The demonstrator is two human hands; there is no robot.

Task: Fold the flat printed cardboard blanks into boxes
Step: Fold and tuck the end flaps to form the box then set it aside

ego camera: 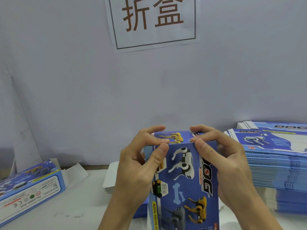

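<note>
A blue printed box [182,176] with toy dog pictures stands upright in front of me, its top end folded over. My left hand [139,165] grips its upper left corner, thumb on the front face and fingers curled over the top flap. My right hand [222,161] grips the upper right corner the same way, thumb on the front and fingers on the top flap. The box's lower end runs out of the frame.
A tall stack of flat blue blanks [274,160] fills the right side. A folded box [31,188] lies on its side at the left with open end flaps. A small pile of white cards [111,176] sits behind my left hand. A grey wall carries a paper sign [152,22].
</note>
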